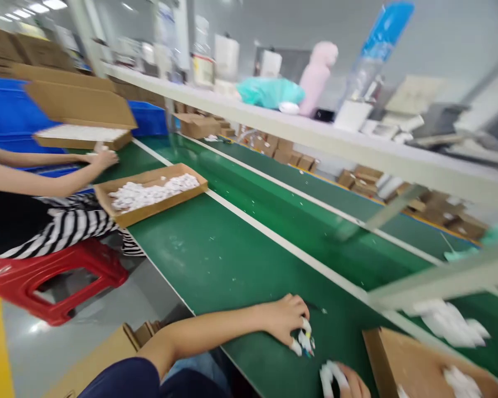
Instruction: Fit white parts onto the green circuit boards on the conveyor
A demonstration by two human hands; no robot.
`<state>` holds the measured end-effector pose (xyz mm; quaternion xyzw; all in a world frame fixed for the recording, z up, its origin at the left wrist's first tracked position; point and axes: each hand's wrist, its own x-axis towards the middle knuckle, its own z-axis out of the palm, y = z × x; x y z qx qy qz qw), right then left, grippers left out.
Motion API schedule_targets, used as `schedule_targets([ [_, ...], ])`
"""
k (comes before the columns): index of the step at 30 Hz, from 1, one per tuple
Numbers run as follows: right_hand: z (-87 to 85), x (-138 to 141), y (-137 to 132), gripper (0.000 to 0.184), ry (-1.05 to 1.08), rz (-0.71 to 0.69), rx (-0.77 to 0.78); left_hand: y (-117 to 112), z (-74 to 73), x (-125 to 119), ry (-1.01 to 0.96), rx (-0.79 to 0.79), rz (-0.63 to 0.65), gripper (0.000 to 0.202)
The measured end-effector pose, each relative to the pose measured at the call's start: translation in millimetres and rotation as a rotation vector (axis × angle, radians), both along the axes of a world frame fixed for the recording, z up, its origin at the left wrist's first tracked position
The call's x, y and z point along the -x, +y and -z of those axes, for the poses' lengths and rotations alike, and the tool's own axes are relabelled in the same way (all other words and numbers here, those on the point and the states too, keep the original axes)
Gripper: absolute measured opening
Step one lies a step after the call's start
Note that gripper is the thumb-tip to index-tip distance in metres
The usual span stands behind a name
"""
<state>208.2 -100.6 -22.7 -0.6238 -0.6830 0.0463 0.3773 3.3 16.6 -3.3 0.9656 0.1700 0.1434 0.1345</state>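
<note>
My left hand (283,319) is over the green work surface near its front edge, palm down with fingers curled. White covers wrap its thumb and one fingertip. These fingertips close on a small white piece with coloured bits (305,341), too blurred to name. Lower right, my right hand (346,381) is partly cut off by the frame's bottom edge. It also wears white finger covers; its fingers are bent and apart, with nothing visible between them. Beside it stands a cardboard tray (382,359) with white pieces (460,382) inside.
A tray (166,207) of small white parts (151,192) lies further left. A co-worker's hands (103,159) are near another box (120,142). A white shelf (249,113) with bottles and bags spans above. A shelf post (440,276) and white bundle (450,320) are at right.
</note>
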Motion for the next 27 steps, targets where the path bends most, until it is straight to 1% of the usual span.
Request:
schedule_targets([
  [2, 4.6, -4, -12, 0.027, -0.012, 0.054, 0.048, 2, -5.6, -3, 0.013, 0.038, -0.024, 0.049],
  [3, 4.3, -5, -16, 0.031, -0.036, 0.055, 0.072, 3, -7.6, -5, 0.014, 0.059, -0.041, 0.047],
  [5, -0.4, -4, -16, 0.032, -0.052, 0.092, 0.125, 7, -10.5, -9, 0.027, 0.089, -0.059, 0.043],
  [6, -4.1, -3, -13, 0.03, -0.037, 0.101, 0.15, 8, -11.6, -11, 0.033, 0.104, -0.056, 0.041],
  [9, -15.7, 6, 4, 0.026, 0.041, 0.049, 0.155, 11, -14.1, -13, 0.031, 0.129, -0.047, 0.034],
  [11, -20.0, 13, 15, 0.024, 0.068, 0.011, 0.145, 12, -14.3, -13, 0.022, 0.136, -0.051, 0.034],
  [14, -19.1, 21, 24, 0.023, 0.075, -0.03, 0.151, 14, -11.2, -14, 0.011, 0.148, -0.062, 0.033],
  [17, -16.7, 22, 22, 0.026, 0.079, -0.037, 0.195, 16, -7.0, -15, 0.004, 0.152, -0.064, 0.028],
  [19, -17.9, 20, 20, 0.027, 0.118, -0.025, 0.233, 16, -5.8, -16, -0.001, 0.153, -0.06, 0.026],
  [21, -20.8, 15, 22, 0.026, 0.204, -0.015, 0.307, 16, -6.1, -16, -0.006, 0.155, -0.056, 0.027],
  [23, -24.3, 10, 28, 0.026, 0.328, -0.013, 0.427, 16, -7.2, -16, -0.004, 0.154, -0.055, 0.026],
  [25, -27.7, 4, 37, 0.03, 0.445, -0.032, 0.574, 16, -8.0, -16, 0.004, 0.152, -0.059, 0.024],
  [27, -31.8, 0, 47, 0.038, 0.525, -0.063, 0.749, 16, -8.0, -17, 0.012, 0.15, -0.062, 0.023],
])
